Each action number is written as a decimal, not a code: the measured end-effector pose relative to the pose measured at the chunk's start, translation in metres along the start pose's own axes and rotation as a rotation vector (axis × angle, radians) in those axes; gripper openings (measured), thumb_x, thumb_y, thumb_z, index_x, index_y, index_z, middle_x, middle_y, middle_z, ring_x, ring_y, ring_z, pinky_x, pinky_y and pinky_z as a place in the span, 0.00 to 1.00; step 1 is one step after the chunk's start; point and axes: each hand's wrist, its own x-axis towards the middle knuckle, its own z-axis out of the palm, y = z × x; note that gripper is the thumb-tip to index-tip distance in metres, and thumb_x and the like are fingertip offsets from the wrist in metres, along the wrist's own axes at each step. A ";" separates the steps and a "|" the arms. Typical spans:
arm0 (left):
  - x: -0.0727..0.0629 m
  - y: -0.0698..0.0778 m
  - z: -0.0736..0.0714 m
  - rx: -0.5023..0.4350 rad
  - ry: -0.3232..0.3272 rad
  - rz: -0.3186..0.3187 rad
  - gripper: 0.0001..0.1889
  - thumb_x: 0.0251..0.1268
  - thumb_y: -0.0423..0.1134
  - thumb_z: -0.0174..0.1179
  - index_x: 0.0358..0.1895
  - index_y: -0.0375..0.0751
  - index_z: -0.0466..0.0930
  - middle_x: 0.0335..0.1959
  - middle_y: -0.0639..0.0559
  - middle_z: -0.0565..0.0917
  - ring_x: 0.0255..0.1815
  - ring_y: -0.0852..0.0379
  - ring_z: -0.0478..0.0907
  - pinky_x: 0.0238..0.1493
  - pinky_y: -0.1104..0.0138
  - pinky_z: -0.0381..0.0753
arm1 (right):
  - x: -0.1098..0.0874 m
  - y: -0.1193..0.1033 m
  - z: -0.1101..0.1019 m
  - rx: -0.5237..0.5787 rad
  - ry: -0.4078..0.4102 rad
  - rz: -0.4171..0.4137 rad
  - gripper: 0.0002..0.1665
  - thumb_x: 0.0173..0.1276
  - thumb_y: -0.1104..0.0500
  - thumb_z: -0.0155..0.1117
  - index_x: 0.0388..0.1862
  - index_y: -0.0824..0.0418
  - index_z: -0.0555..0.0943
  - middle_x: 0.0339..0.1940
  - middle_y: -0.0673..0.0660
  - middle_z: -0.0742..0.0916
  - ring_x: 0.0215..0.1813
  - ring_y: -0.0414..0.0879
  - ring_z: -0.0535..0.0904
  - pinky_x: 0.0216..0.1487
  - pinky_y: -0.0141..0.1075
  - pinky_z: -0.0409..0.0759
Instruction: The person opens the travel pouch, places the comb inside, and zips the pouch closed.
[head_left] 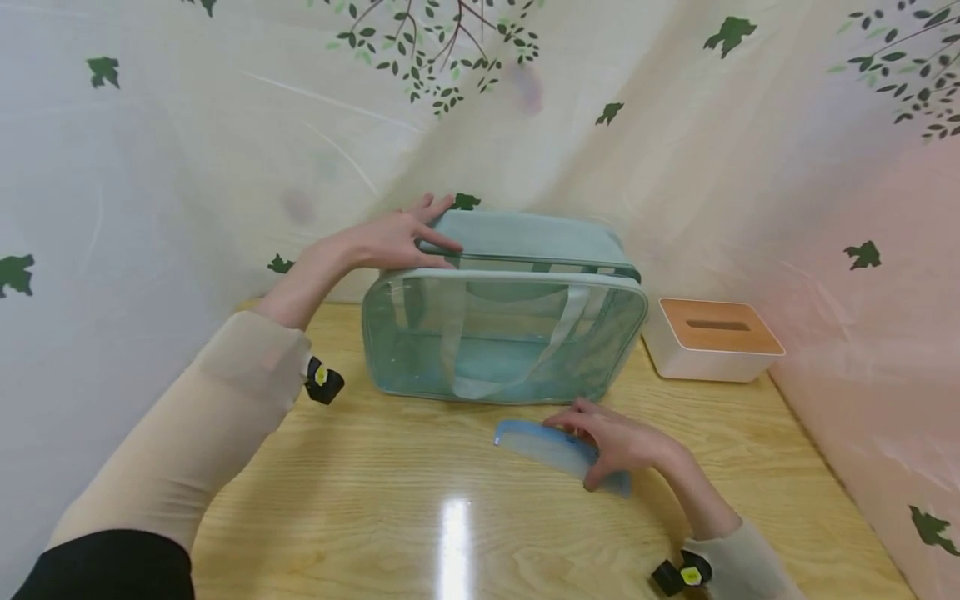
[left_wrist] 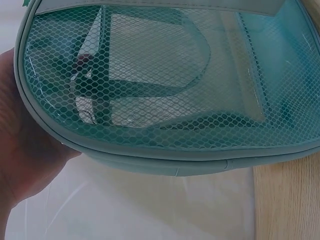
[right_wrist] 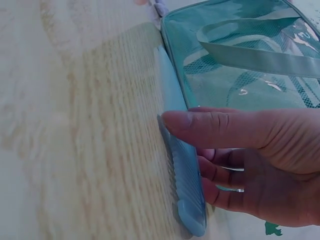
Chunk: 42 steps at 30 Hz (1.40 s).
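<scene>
Comb [head_left: 558, 454] in right hand [head_left: 622, 442]

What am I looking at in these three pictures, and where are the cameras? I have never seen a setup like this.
A person works at a wooden table with two bare hands; there is no machine. The wide picture comes from a camera worn on the head, looking down. The other two come from small cameras strapped to each wrist, so each shows that hand's work up close.

On the table stands a teal see-through mesh bag with handles, and to its right a white tissue box with a wooden lid. The left hand rests on the bag's top left edge; its wrist view shows the mesh side right up close. The right hand holds a light blue comb in front of the bag, with fingers curled round it.
</scene>
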 end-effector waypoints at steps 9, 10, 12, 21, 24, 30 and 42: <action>0.001 -0.001 0.000 -0.002 0.002 -0.006 0.28 0.74 0.54 0.60 0.72 0.47 0.76 0.88 0.50 0.33 0.87 0.44 0.23 0.84 0.36 0.31 | -0.002 -0.003 -0.001 -0.004 -0.010 0.047 0.51 0.49 0.59 0.84 0.74 0.53 0.72 0.51 0.52 0.79 0.49 0.43 0.72 0.46 0.33 0.74; 0.001 -0.001 0.000 -0.001 0.002 -0.006 0.28 0.74 0.54 0.60 0.72 0.47 0.76 0.88 0.50 0.33 0.87 0.44 0.23 0.84 0.36 0.31 | -0.002 -0.003 -0.001 -0.007 -0.011 0.048 0.51 0.49 0.59 0.83 0.74 0.53 0.72 0.50 0.52 0.79 0.48 0.43 0.72 0.46 0.32 0.73; 0.001 -0.001 0.000 0.005 0.003 -0.004 0.28 0.75 0.54 0.60 0.72 0.47 0.76 0.88 0.49 0.34 0.87 0.44 0.23 0.84 0.36 0.32 | -0.002 -0.004 -0.001 -0.013 -0.010 0.046 0.51 0.49 0.59 0.82 0.74 0.53 0.72 0.50 0.52 0.78 0.47 0.42 0.71 0.45 0.32 0.72; 0.001 -0.002 0.000 0.005 0.002 -0.002 0.27 0.74 0.53 0.60 0.71 0.46 0.77 0.88 0.50 0.33 0.87 0.43 0.23 0.84 0.35 0.32 | 0.000 -0.007 0.001 -0.070 0.004 0.081 0.52 0.49 0.60 0.78 0.76 0.48 0.71 0.51 0.52 0.79 0.46 0.42 0.71 0.42 0.33 0.71; 0.001 -0.001 0.000 0.006 0.001 -0.001 0.27 0.74 0.53 0.60 0.71 0.46 0.77 0.88 0.49 0.34 0.87 0.43 0.23 0.84 0.35 0.32 | 0.001 -0.008 0.000 -0.074 0.009 0.101 0.53 0.49 0.60 0.77 0.77 0.46 0.70 0.58 0.55 0.80 0.49 0.45 0.74 0.46 0.38 0.75; 0.002 0.000 0.000 0.002 -0.004 -0.004 0.27 0.74 0.53 0.60 0.71 0.46 0.77 0.88 0.50 0.33 0.87 0.43 0.22 0.84 0.35 0.31 | 0.000 -0.008 0.002 -0.042 0.004 0.111 0.54 0.51 0.61 0.76 0.79 0.49 0.68 0.61 0.58 0.78 0.53 0.48 0.74 0.52 0.39 0.76; 0.005 -0.002 -0.001 -0.005 -0.013 -0.016 0.28 0.74 0.53 0.60 0.72 0.46 0.76 0.88 0.49 0.32 0.87 0.43 0.21 0.84 0.35 0.29 | -0.002 -0.001 -0.001 0.001 0.146 0.093 0.44 0.58 0.56 0.80 0.74 0.59 0.75 0.61 0.58 0.80 0.54 0.47 0.76 0.52 0.33 0.77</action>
